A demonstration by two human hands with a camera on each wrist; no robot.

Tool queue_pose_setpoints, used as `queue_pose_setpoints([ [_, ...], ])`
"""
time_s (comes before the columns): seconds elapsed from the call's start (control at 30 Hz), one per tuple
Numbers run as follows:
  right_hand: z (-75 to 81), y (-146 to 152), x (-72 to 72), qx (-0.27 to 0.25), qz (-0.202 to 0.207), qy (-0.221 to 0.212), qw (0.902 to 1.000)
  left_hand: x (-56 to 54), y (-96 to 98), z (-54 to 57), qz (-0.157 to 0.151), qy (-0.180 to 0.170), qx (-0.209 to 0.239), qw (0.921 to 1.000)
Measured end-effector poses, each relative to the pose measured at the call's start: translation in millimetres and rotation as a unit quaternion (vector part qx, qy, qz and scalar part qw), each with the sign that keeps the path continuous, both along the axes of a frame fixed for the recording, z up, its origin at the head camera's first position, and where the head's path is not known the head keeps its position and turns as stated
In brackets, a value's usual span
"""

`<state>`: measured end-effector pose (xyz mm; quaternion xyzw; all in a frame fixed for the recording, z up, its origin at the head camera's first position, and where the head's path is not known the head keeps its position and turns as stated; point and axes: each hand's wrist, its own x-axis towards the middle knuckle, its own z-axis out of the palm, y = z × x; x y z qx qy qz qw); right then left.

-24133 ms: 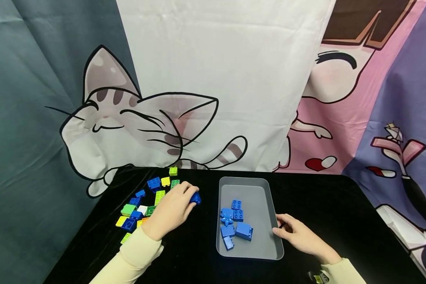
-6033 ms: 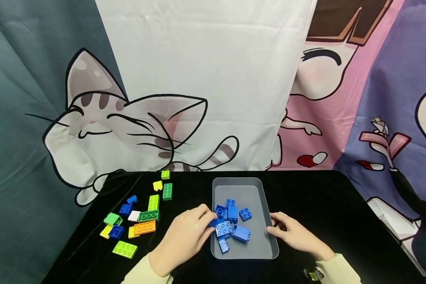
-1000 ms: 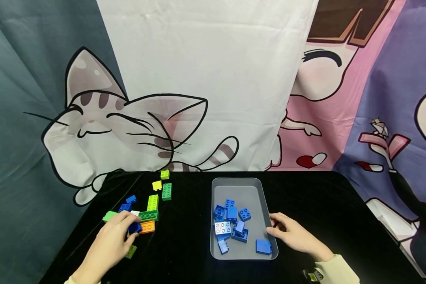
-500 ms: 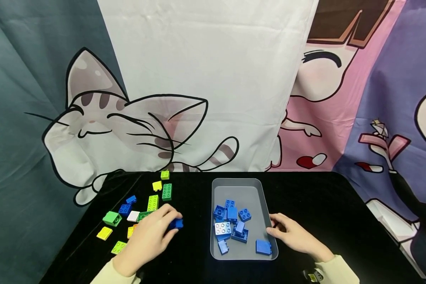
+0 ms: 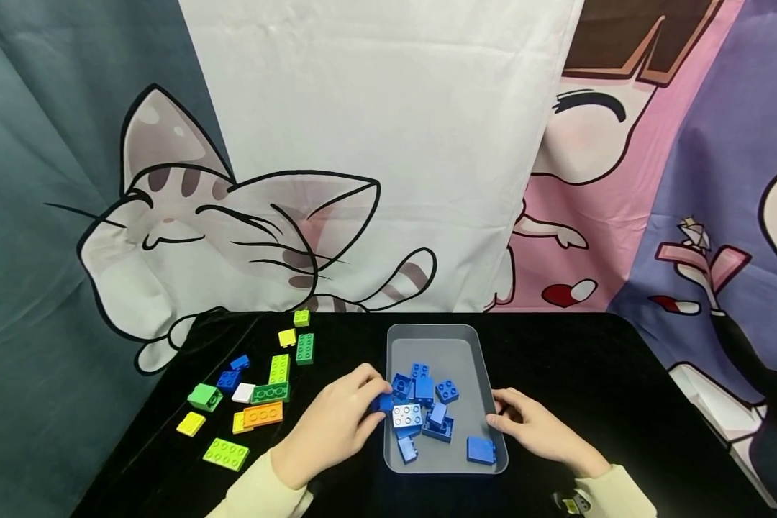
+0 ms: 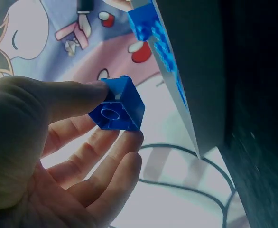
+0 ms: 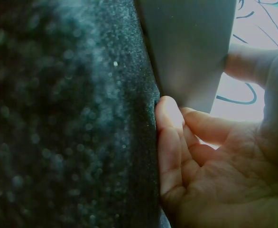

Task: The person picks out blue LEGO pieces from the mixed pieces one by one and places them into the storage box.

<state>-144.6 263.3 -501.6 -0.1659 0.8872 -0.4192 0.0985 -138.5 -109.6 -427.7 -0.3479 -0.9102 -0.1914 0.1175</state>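
In the head view my left hand is at the left rim of a grey tray. It pinches a blue toy brick between thumb and fingertips. The left wrist view shows the hollow underside of that blue brick, held off the table beside the tray wall. Several blue bricks lie heaped in the tray, and a flat blue brick sits apart near its front right corner. My right hand grips the tray's right side, its thumb at the rim and fingers against the outer wall.
Left of the tray, loose bricks lie on the black cloth: two blue bricks, a white brick, an orange brick, several green and yellow ones. A printed curtain hangs behind the table.
My left hand has picked a blue brick from the loose pile and carried it right to the tray. Several more blue bricks are in the tray than at first. The right hand stays.
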Motion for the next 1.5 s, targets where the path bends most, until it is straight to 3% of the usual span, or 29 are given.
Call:
queue_pose_setpoints([
  [0.4,-0.6,-1.8,-1.3,0.003,-0.001,0.001,1.0,-7.2,39.0,9.5,-0.027,0.02,0.018,0.9993],
  [0.67,-0.7,-3.0,-1.3,0.005,-0.002,0.0,1.0,-11.9,56.0,7.9,-0.035,0.036,0.034,0.9981],
  [1.2,1.7,-2.3,-1.0,0.009,0.002,0.005,0.9999,-16.2,57.2,3.3,-0.024,0.031,0.029,0.9988],
  [1.3,2.6,-2.0,-1.1,0.011,0.0,0.003,0.9999,-16.7,57.6,2.3,-0.028,0.011,0.023,0.9993],
  [1.5,3.7,-1.3,-0.9,0.014,-0.002,0.004,0.9999,-16.8,53.3,-1.8,-0.026,-0.056,-0.062,0.9962],
])
